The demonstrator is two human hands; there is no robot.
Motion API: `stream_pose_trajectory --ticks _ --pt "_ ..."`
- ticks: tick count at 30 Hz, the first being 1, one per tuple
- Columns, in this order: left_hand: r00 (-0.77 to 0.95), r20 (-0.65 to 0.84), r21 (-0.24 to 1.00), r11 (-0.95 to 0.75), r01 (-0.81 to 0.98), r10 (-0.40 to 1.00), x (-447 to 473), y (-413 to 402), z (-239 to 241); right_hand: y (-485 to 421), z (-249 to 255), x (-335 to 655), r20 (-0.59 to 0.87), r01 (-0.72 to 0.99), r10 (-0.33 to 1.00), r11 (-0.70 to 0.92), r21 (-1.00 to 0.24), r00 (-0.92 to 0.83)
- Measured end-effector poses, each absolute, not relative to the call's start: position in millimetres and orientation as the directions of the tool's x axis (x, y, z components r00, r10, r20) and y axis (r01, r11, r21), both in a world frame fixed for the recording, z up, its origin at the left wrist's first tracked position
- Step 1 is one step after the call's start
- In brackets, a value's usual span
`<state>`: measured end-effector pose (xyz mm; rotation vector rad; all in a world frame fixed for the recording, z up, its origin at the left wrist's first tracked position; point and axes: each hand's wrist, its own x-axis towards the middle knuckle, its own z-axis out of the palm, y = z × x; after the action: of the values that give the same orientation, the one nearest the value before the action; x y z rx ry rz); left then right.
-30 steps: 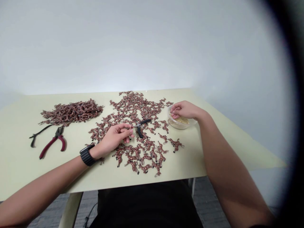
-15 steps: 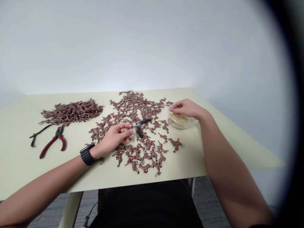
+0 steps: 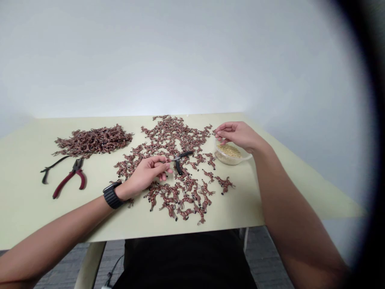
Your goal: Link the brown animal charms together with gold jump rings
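My left hand (image 3: pixel 153 170) is closed in a pinch over the scattered small brown deer figures (image 3: pixel 185 199); what its fingertips hold is too small to make out. Just beyond those fingertips are black-handled pliers (image 3: pixel 179 163), their jaws pointing at the hand and their handles spread. Over the far rim of a clear plastic tub (image 3: pixel 230 161), my right hand (image 3: pixel 236 134) has thumb and fingers drawn together. Anything in that pinch is too tiny to name. Inside the tub lie many tiny gold-coloured pieces (image 3: pixel 229 150).
A dense heap of brown figures (image 3: pixel 96 140) sits at the back left. In front of it lie red-handled pliers (image 3: pixel 72 176) and a black-handled tool (image 3: pixel 49 170). The pale yellow table (image 3: pixel 234 208) meets a wall at its back edge.
My right hand has risen out of the tub, baring more of the gold pieces. My left hand keeps its pinch beside the black-handled pliers. The whole view has shifted slightly.
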<state>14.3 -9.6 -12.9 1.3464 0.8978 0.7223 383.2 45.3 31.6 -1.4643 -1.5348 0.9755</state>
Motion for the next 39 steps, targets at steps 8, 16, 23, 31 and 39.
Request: stream_pose_trajectory --ticks 8,16,23,31,39 --pt "0.560 -0.130 0.977 0.201 -0.068 0.818 17 -14 -9 6 15 270 0.147 0.283 0.930 0.248 -0.927 -0.336" --pt "0.555 -0.127 0.963 0.236 -0.129 0.822 18 -16 -5 -2 -10 235 0.197 0.200 0.930 0.267 -0.943 -0.310" --pt "0.541 -0.141 0.959 0.250 -0.133 0.829 18 -16 -7 -2 -10 239 0.172 0.207 0.939 0.240 -0.949 -0.299" --pt "0.537 -0.142 0.958 0.252 -0.137 0.832 18 -15 -9 -2 -9 240 0.336 0.347 0.906 0.411 -0.843 -0.257" --pt "0.578 -0.109 0.976 0.198 -0.093 0.808 18 -16 -9 -14 -2 234 0.401 0.380 0.876 0.478 -0.792 -0.267"
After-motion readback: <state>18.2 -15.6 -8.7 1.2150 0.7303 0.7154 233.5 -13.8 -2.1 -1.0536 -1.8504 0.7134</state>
